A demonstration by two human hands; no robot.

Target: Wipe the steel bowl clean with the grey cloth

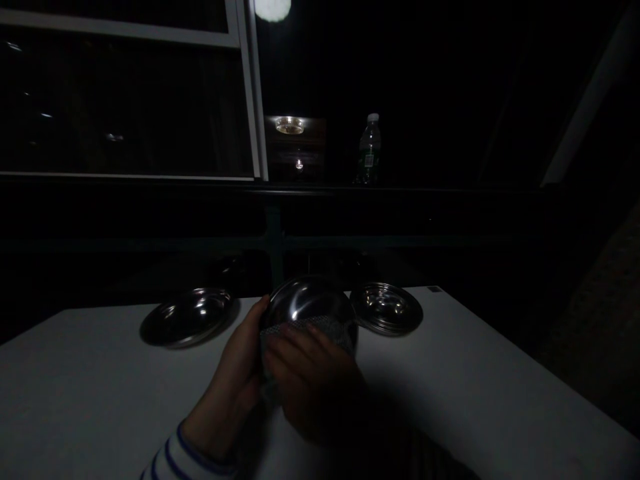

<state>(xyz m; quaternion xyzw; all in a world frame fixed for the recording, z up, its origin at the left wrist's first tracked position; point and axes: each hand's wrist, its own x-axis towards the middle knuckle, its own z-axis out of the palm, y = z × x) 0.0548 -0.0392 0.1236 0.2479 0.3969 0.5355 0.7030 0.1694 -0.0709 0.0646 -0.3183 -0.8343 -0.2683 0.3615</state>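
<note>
A shiny metal bowl (315, 297) is held up in front of me, its rounded surface facing me, though the dim light hides whether this is its inside or outside. My left hand (243, 363) grips the bowl by its left edge, with the fingers mostly hidden behind it. A patterned grey cloth (325, 325) lies against the lower part of the bowl. Over the cloth, my right hand (313, 373) presses it to the metal with its fingers together.
On the white table (90, 387), a metal dish (190, 317) stands at the left and a stack of metal dishes (387, 310) at the right, close behind the held bowl. A plastic bottle (369, 150) stands on the dark ledge beyond, by the window frame (253, 87).
</note>
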